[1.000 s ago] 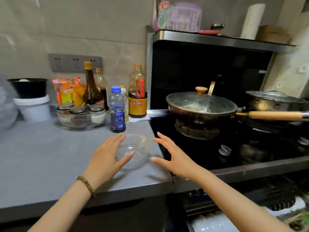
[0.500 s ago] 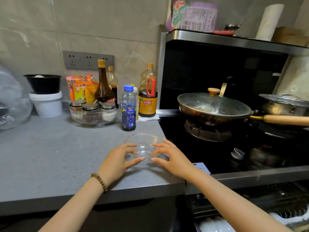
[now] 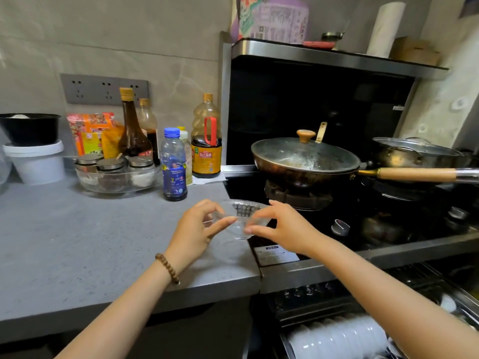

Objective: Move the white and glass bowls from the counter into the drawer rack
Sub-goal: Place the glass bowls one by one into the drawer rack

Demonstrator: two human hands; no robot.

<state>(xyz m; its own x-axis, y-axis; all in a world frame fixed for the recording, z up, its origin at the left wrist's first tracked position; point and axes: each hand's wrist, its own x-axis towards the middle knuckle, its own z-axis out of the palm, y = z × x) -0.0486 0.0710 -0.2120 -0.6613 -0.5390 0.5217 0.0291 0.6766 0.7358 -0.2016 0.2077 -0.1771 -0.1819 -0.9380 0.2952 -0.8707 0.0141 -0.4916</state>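
A small clear glass bowl (image 3: 242, 216) is held between both hands, lifted a little above the grey counter (image 3: 77, 250) at its right end, by the stove. My left hand (image 3: 199, 230) grips its left rim with thumb and fingers; my right hand (image 3: 281, 226) grips its right side. Below the stove, the open drawer rack (image 3: 427, 286) holds a row of white bowls (image 3: 337, 335) standing on edge. My right forearm crosses over the rack.
A blue-capped bottle (image 3: 174, 164), sauce bottles (image 3: 206, 137) and a glass dish of spice jars (image 3: 116, 174) stand behind the bowl. A lidded wok (image 3: 304, 158) with a long wooden handle sits on the stove, a second pot (image 3: 414, 151) beside it. White and black tubs (image 3: 33, 151) stand at far left.
Both hands closed in on the glass bowl from either side, took hold of it and raised it off the counter, shifting it slightly right toward the stove edge.
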